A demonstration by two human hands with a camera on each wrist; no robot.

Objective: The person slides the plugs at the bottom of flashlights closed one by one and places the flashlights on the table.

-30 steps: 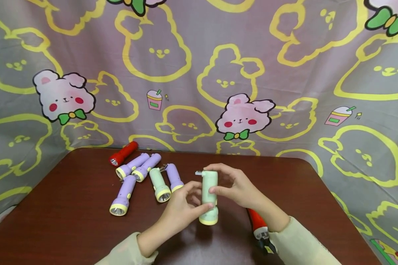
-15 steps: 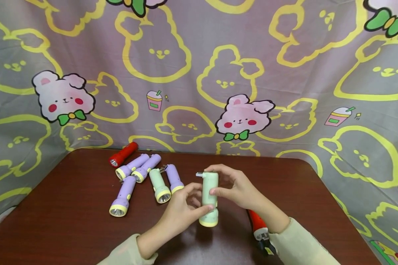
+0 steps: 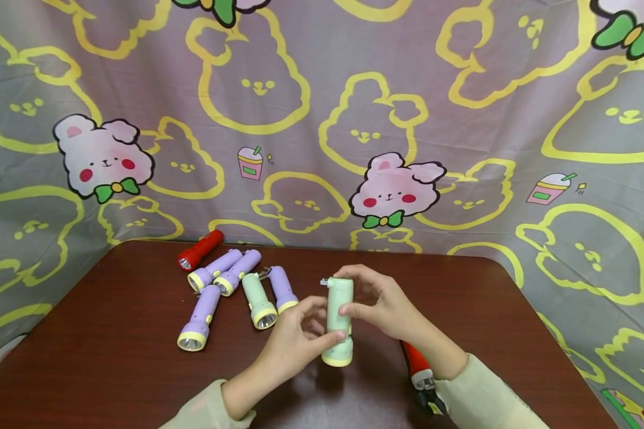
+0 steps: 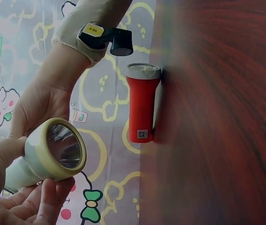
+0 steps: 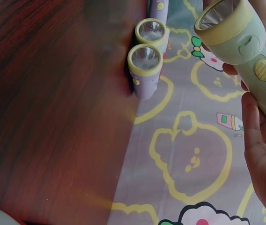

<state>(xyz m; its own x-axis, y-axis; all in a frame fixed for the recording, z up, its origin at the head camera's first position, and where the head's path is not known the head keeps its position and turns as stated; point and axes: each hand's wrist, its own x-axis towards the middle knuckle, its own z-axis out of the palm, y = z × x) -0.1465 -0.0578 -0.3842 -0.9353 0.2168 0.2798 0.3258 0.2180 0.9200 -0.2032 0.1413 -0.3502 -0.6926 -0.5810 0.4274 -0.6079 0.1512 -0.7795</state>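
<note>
A pale green flashlight (image 3: 339, 310) with a yellow rim is held above the table, lens end down. My left hand (image 3: 295, 336) grips its lower part from the left, thumb across the front. Higher up, my right hand (image 3: 383, 304) pinches the body near the tail. Small metal prongs (image 3: 324, 282) stick out leftward at the tail. In the left wrist view the flashlight's lens (image 4: 65, 145) faces the camera. A yellow switch (image 5: 263, 70) and a round raised part on the head appear in the right wrist view.
Several purple flashlights (image 3: 200, 319) and another green flashlight (image 3: 257, 298) lie on the brown table (image 3: 112, 357) at left, with a red flashlight (image 3: 200, 250) behind them. A second red flashlight (image 3: 418, 357) lies partly under my right forearm. A patterned curtain (image 3: 300, 143) hangs behind.
The metal prongs at the tail look slightly shorter and sit a little further right than before. Both hands keep their hold on the green flashlight, almost still.
</note>
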